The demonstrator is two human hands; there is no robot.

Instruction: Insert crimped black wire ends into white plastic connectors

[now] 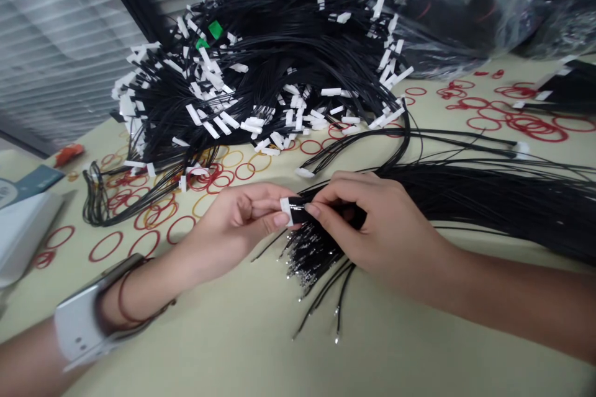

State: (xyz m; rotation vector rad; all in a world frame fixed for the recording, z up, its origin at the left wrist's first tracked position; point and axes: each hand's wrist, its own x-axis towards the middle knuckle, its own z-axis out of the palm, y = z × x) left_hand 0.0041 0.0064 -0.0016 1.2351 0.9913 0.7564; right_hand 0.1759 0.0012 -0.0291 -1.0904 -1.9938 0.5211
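Note:
Near the middle of the view, my left hand pinches a small white connector between thumb and fingers. Black wires run from the connector toward my right hand, whose thumb and forefinger are pressed together on a wire close beside it. Beneath and behind my right hand lies a thick bundle of loose black wires, stretching to the right. Their silvery metal tips fan out just below the connector. My right palm hides part of the bundle.
A large heap of black cables with white connectors fills the back. Red rubber bands and yellow ones lie scattered on the table. Clear plastic bags stand back right; a white box sits at left.

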